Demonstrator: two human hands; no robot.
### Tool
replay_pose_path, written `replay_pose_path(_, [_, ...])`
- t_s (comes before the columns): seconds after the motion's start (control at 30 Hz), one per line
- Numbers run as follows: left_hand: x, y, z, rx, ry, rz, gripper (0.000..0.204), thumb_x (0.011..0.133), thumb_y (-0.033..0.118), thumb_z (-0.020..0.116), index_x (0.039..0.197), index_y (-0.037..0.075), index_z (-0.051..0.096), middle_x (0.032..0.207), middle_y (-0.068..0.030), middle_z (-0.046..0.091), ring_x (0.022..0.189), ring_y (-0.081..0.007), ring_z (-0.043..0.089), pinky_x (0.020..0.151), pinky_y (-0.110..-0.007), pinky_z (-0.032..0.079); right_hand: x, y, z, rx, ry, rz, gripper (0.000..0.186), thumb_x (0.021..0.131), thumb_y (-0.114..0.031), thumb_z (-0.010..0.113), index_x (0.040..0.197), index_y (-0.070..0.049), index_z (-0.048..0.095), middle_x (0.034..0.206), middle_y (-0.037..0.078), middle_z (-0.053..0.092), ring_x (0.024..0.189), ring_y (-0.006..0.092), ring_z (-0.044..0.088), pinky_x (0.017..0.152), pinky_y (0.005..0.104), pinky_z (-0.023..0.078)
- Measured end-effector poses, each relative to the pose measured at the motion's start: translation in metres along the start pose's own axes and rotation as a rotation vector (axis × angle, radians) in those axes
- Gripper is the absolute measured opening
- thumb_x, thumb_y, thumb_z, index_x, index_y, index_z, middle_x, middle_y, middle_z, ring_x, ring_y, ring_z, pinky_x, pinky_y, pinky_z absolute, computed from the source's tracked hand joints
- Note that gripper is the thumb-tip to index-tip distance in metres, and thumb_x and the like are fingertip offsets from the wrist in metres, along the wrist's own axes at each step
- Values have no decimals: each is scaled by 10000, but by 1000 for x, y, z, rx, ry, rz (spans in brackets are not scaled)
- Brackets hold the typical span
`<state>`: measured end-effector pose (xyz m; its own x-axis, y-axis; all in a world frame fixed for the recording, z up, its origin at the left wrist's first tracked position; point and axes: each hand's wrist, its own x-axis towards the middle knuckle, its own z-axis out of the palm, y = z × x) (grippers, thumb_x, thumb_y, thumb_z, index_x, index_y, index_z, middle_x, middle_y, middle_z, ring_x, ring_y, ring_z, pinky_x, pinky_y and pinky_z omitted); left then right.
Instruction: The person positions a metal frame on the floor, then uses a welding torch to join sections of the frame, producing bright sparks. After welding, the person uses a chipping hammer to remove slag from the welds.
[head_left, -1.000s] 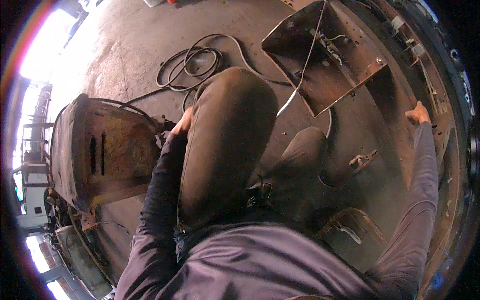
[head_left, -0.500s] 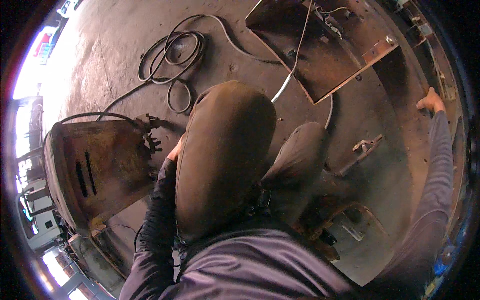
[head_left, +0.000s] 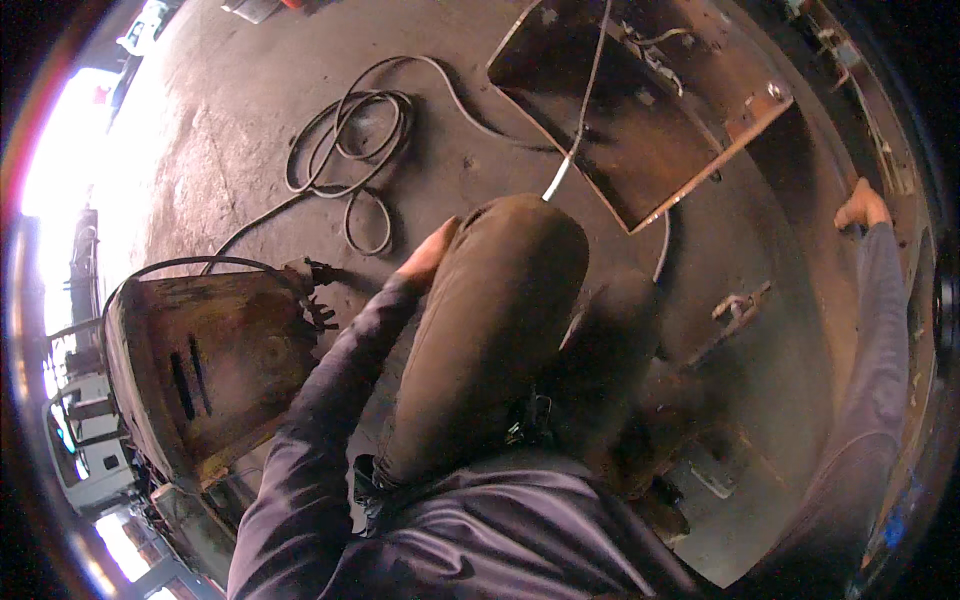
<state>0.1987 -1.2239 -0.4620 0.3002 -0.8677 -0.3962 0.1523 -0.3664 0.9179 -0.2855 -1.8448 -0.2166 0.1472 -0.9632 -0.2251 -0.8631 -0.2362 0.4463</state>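
Note:
My left hand (head_left: 430,255) lies against the outer side of my raised left knee (head_left: 510,235), in brown trousers. Part of its fingers is hidden along the knee, and nothing shows in it. Out to the far right, my right hand (head_left: 863,207) leans with its thumb apart on a long rusty metal piece (head_left: 835,300). No tool is visible in that hand. Ahead of my knees stands an open rusty metal frame (head_left: 680,185) of plates. A pale-ended cable (head_left: 560,176) runs down across its near left edge.
A dark cable (head_left: 370,190) lies coiled on the concrete floor (head_left: 240,120) ahead left. Beside my left arm stands a rusty slotted metal box (head_left: 220,360). A clamp-like metal piece (head_left: 738,308) lies right of my knees. Vehicle parts (head_left: 90,430) show at the left rim.
My left hand has come up and forward along the knee, showing more of itself. My left knee has shifted right and slightly down in view. The right hand stays on the rusty metal.

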Motion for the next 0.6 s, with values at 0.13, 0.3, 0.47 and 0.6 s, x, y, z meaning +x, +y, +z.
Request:
replay_pose_path(0.13, [36, -38, 7, 413, 43, -35, 461, 993, 242, 602, 1390, 18, 534, 1353, -207, 634, 1251, -315, 598, 1063, -439, 456, -27, -33, 13, 272, -186, -66, 917, 637, -184, 920, 1368, 69, 427, 1154, 224, 676, 1077, 321, 670, 901, 467, 545])
replay_pose_path(0.3, [67, -53, 37, 726, 60, -74, 406, 998, 247, 578, 1354, 54, 549, 1292, -226, 660, 1208, -368, 629, 1021, -471, 485, 41, 0, 80, 417, -190, -186, 895, 641, -152, 914, 1384, 7, 442, 1103, 177, 679, 1029, 309, 673, 868, 448, 553])
replay_pose_path(0.47, [107, -12, 63, 811, 15, -18, 398, 1070, 238, 468, 1428, 70, 513, 1239, -254, 683, 1148, -448, 651, 966, -518, 523, 40, 94, 43, 447, -107, -133, 886, 633, -118, 899, 1385, -17, 442, 1078, 167, 681, 998, 314, 680, 840, 444, 563])
replay_pose_path(0.6, [82, -52, -48, 1029, 158, -56, 440, 954, 177, 566, 1385, 90, 556, 1108, -219, 721, 1074, -421, 686, 900, -526, 526, 3, -59, 36, 238, -103, -66, 894, 590, -78, 863, 1335, 82, 396, 1140, 280, 676, 1030, 372, 694, 830, 487, 574])
